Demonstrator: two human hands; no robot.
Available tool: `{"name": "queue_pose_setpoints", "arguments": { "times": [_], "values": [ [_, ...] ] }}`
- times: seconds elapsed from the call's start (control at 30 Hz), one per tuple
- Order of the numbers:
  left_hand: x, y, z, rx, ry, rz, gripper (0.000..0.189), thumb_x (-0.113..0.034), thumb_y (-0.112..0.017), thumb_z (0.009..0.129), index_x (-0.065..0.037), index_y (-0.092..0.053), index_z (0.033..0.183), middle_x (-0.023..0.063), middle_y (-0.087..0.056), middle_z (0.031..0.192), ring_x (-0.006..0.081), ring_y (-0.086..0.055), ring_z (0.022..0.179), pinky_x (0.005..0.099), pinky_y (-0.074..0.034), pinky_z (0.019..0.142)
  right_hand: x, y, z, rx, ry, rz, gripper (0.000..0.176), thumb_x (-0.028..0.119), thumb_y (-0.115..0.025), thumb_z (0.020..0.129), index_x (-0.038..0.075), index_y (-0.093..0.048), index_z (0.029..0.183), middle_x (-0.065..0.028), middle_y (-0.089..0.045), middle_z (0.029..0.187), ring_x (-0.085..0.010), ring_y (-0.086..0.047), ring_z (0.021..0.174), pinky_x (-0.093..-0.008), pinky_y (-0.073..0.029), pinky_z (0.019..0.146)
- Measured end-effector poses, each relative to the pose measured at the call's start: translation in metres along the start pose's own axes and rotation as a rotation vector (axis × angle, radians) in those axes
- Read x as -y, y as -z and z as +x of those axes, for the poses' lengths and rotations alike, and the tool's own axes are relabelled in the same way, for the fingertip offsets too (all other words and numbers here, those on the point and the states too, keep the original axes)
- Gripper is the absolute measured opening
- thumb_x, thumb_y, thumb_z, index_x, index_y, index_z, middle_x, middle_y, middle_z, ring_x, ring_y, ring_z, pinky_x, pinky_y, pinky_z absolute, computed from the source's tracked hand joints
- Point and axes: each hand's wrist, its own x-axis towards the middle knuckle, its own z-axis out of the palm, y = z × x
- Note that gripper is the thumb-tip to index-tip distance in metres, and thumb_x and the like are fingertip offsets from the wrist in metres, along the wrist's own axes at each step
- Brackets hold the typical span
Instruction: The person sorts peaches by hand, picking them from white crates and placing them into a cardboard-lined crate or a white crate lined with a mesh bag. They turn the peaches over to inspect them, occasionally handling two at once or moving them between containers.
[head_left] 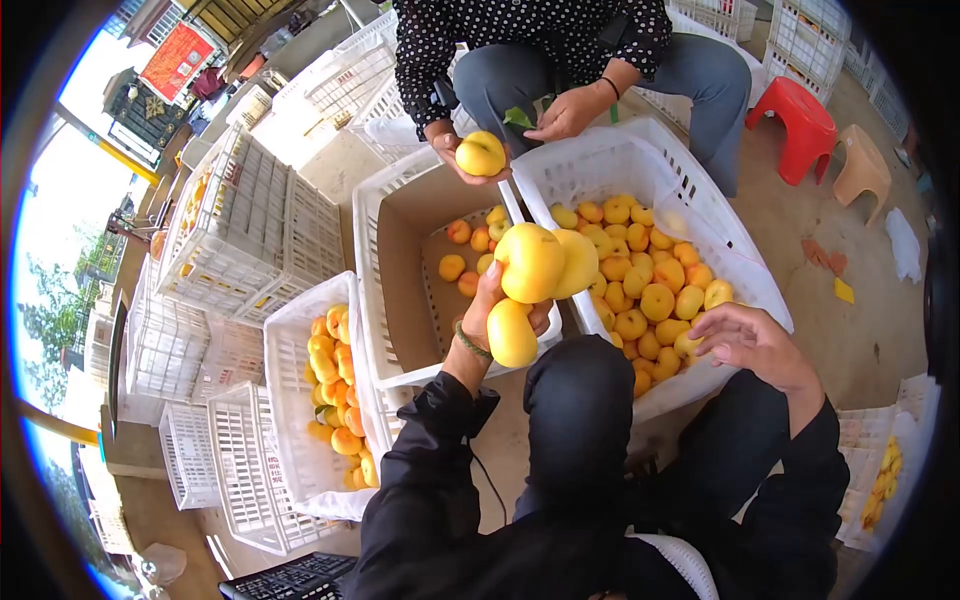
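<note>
My left hand is raised over the middle crate and grips three yellow peaches bunched together. My right hand hovers with fingers apart over the near edge of the right white crate, which is full of yellow-orange peaches; it holds nothing. The middle white crate is cardboard-lined and has several peaches at its far end. Opposite me sits a person in a dotted top, one hand holding a yellow peach, the other hand holding a green leaf.
A smaller crate of peaches stands at my left. Stacks of empty white crates fill the left and the back. A red stool and a tan stool stand at the right on the concrete floor.
</note>
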Motion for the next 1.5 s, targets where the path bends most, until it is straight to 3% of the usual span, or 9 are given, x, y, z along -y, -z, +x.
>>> {"name": "queue_pose_setpoints", "arguments": {
  "times": [0.07,0.17,0.33,0.5,0.93,1.0,1.07,1.23,1.5],
  "values": [
    [-0.001,0.010,-0.007,-0.009,0.001,-0.067,0.067,-0.063,-0.045,0.084,-0.001,-0.052,0.110,0.0112,-0.059,0.069,0.0194,-0.057,0.057,0.0306,-0.048,0.053,-0.005,0.028,-0.014,-0.107,-0.055,-0.050,0.040,0.025,-0.066,0.081,0.003,-0.053,0.111,-0.0081,-0.059,0.105,-0.0168,-0.060,0.094,-0.0278,-0.046,0.081],
    [-0.028,0.029,-0.028,-0.189,0.083,0.400,0.069,-0.061,-0.049,0.083,0.000,-0.050,0.114,0.0116,-0.061,0.079,0.0178,-0.060,0.060,0.0290,-0.051,0.056,-0.014,0.053,-0.022,-0.282,-0.076,-0.116,0.039,0.026,-0.066,0.079,0.003,-0.054,0.109,-0.0085,-0.060,0.101,-0.0165,-0.061,0.091,-0.0263,-0.046,0.079],
    [-0.088,0.059,-0.037,-0.526,0.239,0.672,0.047,-0.037,-0.058,0.088,-0.003,-0.049,0.118,0.0075,-0.061,0.094,0.0142,-0.064,0.069,0.0274,-0.055,0.061,-0.022,0.070,0.000,-0.228,-0.134,-0.097,0.041,0.029,-0.065,0.076,0.004,-0.054,0.107,-0.0080,-0.060,0.101,-0.0150,-0.060,0.090,-0.0254,-0.046,0.078],
    [-0.097,0.120,-0.019,-0.694,0.349,0.902,0.048,-0.035,-0.058,0.089,-0.002,-0.050,0.123,0.0061,-0.062,0.102,0.0114,-0.062,0.083,0.0248,-0.053,0.070,-0.027,0.067,0.035,-0.133,-0.147,-0.151,0.037,0.022,-0.064,0.079,0.003,-0.053,0.109,-0.0077,-0.058,0.104,-0.0157,-0.057,0.094,-0.0279,-0.045,0.083],
    [-0.106,0.102,0.050,-0.558,-0.018,0.376,0.051,-0.047,-0.051,0.090,-0.002,-0.050,0.116,0.0078,-0.061,0.092,0.0151,-0.062,0.072,0.0266,-0.055,0.060,-0.042,0.078,0.035,-0.114,-0.308,-0.260,0.036,0.014,-0.063,0.079,0.002,-0.053,0.111,-0.0076,-0.060,0.105,-0.0160,-0.059,0.096,-0.0290,-0.045,0.083],
    [-0.110,0.106,0.062,-0.459,-0.191,0.194,0.057,-0.046,-0.047,0.092,-0.001,-0.042,0.127,0.0150,-0.057,0.113,0.0252,-0.063,0.093,0.0348,-0.055,0.077,-0.045,0.079,0.035,-0.107,-0.289,-0.233,0.036,0.014,-0.063,0.079,0.002,-0.053,0.111,-0.0075,-0.060,0.106,-0.0162,-0.059,0.096,-0.0289,-0.045,0.083],
    [-0.110,0.108,0.064,-0.334,-0.162,0.192,0.059,-0.048,-0.046,0.091,-0.002,-0.043,0.127,0.0163,-0.055,0.116,0.0274,-0.060,0.100,0.0378,-0.055,0.078,-0.044,0.076,0.034,-0.103,-0.308,-0.278,0.036,0.014,-0.064,0.079,0.001,-0.054,0.111,-0.0075,-0.060,0.106,-0.0167,-0.060,0.096,-0.0288,-0.046,0.082],
    [-0.100,0.092,0.068,-0.523,-0.283,0.154,0.065,-0.054,-0.047,0.089,-0.002,-0.042,0.128,0.0170,-0.056,0.114,0.0305,-0.059,0.101,0.0395,-0.054,0.080,-0.042,0.073,0.032,-0.082,-0.331,-0.252,0.036,0.013,-0.064,0.079,0.001,-0.054,0.112,-0.0080,-0.060,0.105,-0.0165,-0.060,0.095,-0.0290,-0.047,0.083],
    [-0.119,0.123,0.135,-0.889,-0.153,0.137,0.060,-0.054,-0.052,0.086,-0.011,-0.043,0.126,0.0121,-0.057,0.114,0.0293,-0.060,0.098,0.0442,-0.052,0.081,-0.037,0.066,0.021,-0.025,-0.217,-0.377,0.034,0.019,-0.062,0.084,0.003,-0.054,0.112,-0.0088,-0.061,0.104,-0.0171,-0.059,0.094,-0.0314,-0.047,0.082]
  ]
}}
